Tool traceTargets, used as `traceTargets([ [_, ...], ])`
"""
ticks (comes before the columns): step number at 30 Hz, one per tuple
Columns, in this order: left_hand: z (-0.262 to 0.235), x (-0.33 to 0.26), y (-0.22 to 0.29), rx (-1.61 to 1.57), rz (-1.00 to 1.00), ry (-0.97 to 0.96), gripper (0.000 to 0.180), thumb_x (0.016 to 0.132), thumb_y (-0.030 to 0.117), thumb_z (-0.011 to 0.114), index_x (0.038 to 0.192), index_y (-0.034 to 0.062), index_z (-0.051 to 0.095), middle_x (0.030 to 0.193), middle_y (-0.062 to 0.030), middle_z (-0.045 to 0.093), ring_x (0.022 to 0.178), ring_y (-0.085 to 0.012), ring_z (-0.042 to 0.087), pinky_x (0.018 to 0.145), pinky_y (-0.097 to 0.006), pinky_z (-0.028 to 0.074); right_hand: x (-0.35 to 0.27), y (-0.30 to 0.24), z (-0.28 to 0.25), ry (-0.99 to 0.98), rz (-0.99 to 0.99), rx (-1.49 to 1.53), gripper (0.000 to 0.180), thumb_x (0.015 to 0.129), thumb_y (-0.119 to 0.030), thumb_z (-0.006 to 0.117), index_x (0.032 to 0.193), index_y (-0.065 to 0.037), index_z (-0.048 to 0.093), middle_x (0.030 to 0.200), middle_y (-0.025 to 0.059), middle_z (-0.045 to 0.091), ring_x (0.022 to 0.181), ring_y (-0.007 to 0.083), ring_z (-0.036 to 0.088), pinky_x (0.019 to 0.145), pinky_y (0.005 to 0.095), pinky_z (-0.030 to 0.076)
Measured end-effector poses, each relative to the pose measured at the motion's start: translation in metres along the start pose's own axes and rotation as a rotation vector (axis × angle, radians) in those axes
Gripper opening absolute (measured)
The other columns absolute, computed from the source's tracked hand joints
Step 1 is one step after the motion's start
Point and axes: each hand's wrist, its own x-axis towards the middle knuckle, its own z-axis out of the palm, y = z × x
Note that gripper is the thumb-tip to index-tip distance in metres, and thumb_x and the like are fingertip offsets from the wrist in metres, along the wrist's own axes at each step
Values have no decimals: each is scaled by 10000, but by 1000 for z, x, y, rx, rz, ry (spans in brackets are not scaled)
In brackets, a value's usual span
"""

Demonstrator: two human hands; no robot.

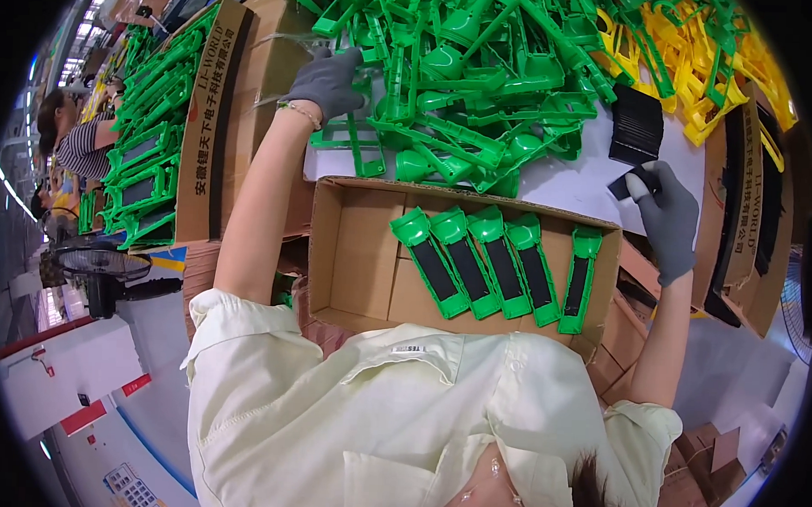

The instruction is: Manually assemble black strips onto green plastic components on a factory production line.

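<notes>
My left hand [327,83], in a grey glove, reaches to the left edge of a heap of green plastic frames [470,86]. Its thumb and fingers close around the edge of one green plastic frame [366,76]. My right hand [668,218], also gloved in grey with a pale thumb tip, pinches a small black rectangular pad [621,186]. Just beyond it stands a stack of black pads [637,124]. In front of me, a shallow cardboard box [357,252] holds several green frames with black pads set in them [490,265], side by side at its right.
Yellow plastic frames [699,63] lie at the far right of the white tabletop [597,153]. Cardboard boxes [212,130] flank me; green frames [145,168] line the left one. A black fan [101,270] and another person [83,139] are at the left.
</notes>
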Motion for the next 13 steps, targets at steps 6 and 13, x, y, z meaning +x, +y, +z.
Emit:
traceTargets([
  [6, 44, 9, -1, 173, 149, 376, 719, 649, 158, 679, 1291, 133, 355, 1077, -181, 565, 1009, -378, 529, 848, -425, 458, -22, -14, -11, 51, 141, 205, 187, 832, -163, 648, 905, -16, 558, 679, -13, 528, 607, 43, 427, 549, 199, 366],
  [13, 14, -9, -8, 208, -8, 323, 740, 697, 104, 631, 1352, 178, 294, 1115, -157, 549, 995, -346, 546, 821, -420, 470, -38, -24, -14, 93, 204, 430, 172, 846, -156, 636, 961, -53, 561, 699, -18, 547, 607, 31, 444, 535, 178, 365],
])
